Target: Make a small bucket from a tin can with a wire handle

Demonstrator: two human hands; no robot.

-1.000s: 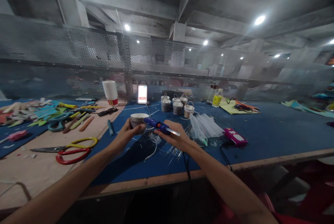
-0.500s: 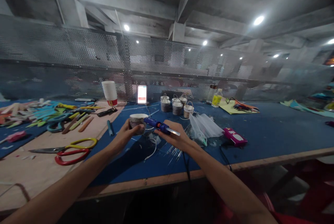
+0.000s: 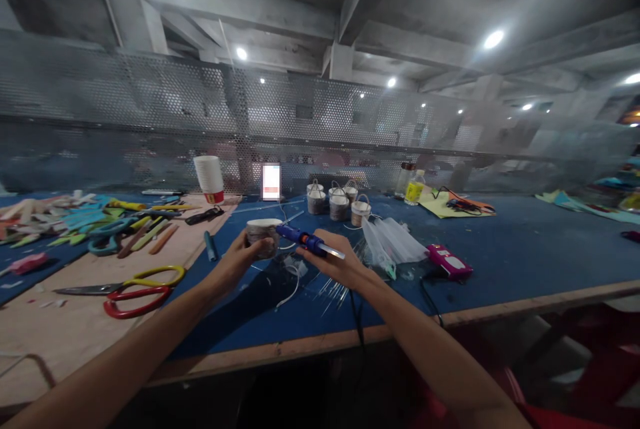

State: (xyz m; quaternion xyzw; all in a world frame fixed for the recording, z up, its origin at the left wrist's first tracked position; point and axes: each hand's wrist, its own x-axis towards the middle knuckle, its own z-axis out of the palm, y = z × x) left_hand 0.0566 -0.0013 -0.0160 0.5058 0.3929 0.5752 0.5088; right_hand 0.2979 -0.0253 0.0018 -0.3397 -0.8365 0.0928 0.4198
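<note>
My left hand (image 3: 245, 253) is closed around a small paper cup (image 3: 263, 232) wrapped in greyish cord, its white rim facing up. In my right hand (image 3: 336, 257) is a blue hot glue gun (image 3: 303, 238), a clear glue stick (image 3: 334, 252) poking out of its back end. The gun's nozzle points left and is at the cup's right side; whether it touches cannot be made out. A loose white cord (image 3: 289, 294) lies on the blue mat below the cup. Thin glue sticks or strands (image 3: 334, 294) lie under my right hand.
Several wrapped cups with handles (image 3: 339, 205) stand behind. Left are a stack of paper cups (image 3: 209, 176), scissors (image 3: 120, 290) and coloured strips (image 3: 80, 212). Right are a plastic bag (image 3: 393, 241), a magenta device (image 3: 449, 262) and a yellow bottle (image 3: 415, 189). A lit phone (image 3: 271, 182) stands behind.
Both hands stay almost in place. The cup has turned or tilted very slightly in my left hand, and the glue gun keeps its position beside it.
</note>
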